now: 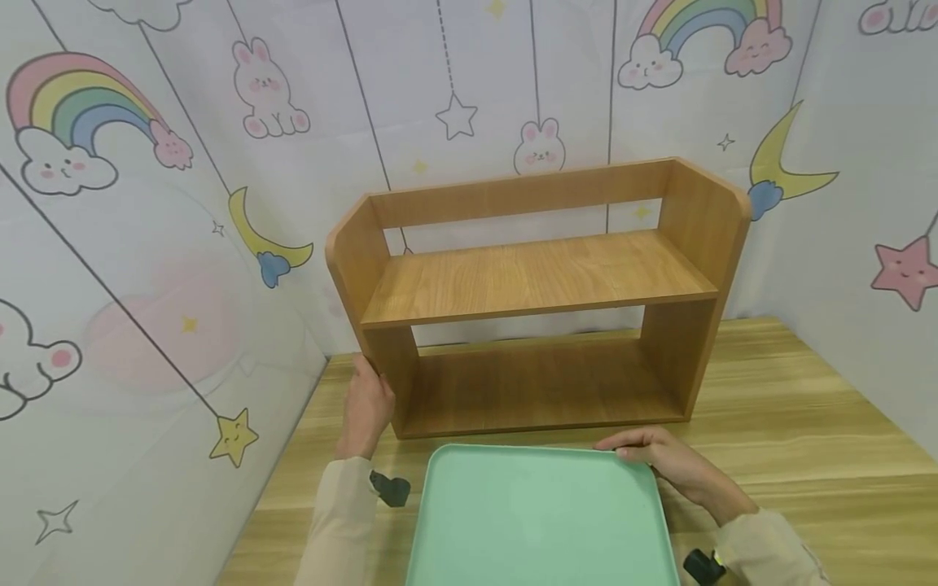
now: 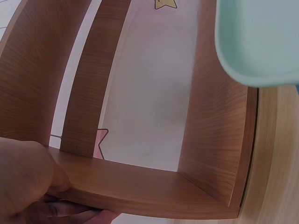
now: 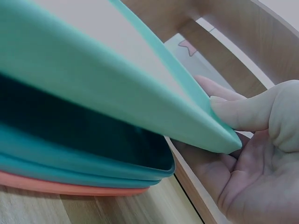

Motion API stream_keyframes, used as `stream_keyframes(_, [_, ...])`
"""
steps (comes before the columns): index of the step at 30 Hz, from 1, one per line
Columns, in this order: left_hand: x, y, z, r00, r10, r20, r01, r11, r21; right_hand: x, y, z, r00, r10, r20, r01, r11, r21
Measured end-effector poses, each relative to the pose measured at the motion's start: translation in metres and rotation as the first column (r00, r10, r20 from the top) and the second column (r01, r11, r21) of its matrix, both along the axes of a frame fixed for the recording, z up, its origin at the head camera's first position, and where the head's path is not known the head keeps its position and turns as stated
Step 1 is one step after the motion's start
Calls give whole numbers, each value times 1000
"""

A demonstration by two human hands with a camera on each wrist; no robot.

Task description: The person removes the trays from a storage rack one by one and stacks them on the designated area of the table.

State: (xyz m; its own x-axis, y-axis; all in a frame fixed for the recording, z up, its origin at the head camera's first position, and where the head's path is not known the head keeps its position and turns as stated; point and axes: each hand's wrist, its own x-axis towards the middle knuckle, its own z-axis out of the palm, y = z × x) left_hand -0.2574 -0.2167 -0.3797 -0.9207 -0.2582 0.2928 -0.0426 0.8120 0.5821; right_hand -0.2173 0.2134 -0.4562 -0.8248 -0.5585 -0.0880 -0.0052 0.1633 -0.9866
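Gripping the wooden shelf's (image 1: 538, 301) left side panel, left hand (image 1: 369, 407) fingers wrapped; right hand (image 1: 663, 458) fingers pinch the green tray's (image 1: 538, 521) far-right corner.

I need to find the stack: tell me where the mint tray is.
In the head view the mint tray lies on the table at bottom centre, before the wooden shelf, its far right corner lifted by the right hand.

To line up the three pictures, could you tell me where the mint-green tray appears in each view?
Head: mint-green tray, bottom centre, right hand gripping its far right corner.
Left wrist: upper right corner.
Right wrist: tilted across the left, above stacked trays.
Shared landmark: wooden shelf.
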Motion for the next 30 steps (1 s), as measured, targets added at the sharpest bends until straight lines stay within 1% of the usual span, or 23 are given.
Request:
stream_keyframes(7, [2, 1, 0, 1000, -8, -22, 8, 1000, -7, -2, -3, -1, 998, -7, -60, 10, 998, 57])
stream_keyframes(11, [3, 2, 0, 999, -11, -34, 11, 1000, -10, -2, -4, -2, 994, -33, -102, 44, 993, 105])
stream_keyframes(15, [3, 2, 0, 999, -11, -49, 10, 1000, -11, 0, -4, -3, 987, -87, -138, 106, 984, 141])
stream_keyframes(18, [2, 2, 0, 999, -4, -52, 4, 1000, -13, 3, -6, -5, 973, -135, -186, 166, 973, 160])
stream_keyframes(21, [2, 2, 0, 999, 1, -49, -2, 1000, -17, 5, -9, -8, 950, -171, -263, 221, 960, 174])
stream_keyframes(24, [2, 1, -1, 999, 3, -51, -4, 1000, -22, 6, -11, -10, 928, -207, -310, 273, 944, 185])
stream_keyframes(26, [2, 1, -2, 999, 3, -52, -5, 1000, -24, 6, -13, -12, 914, -223, -338, 296, 937, 185])
stream_keyframes(28, [2, 1, -2, 998, 3, -56, -4, 1000, -25, 6, -13, -14, 906, -229, -355, 308, 933, 184])
stream_keyframes(30, [1, 2, -2, 998, 5, -57, -6, 1000, -23, 5, -13, -16, 904, -226, -362, 307, 933, 185])
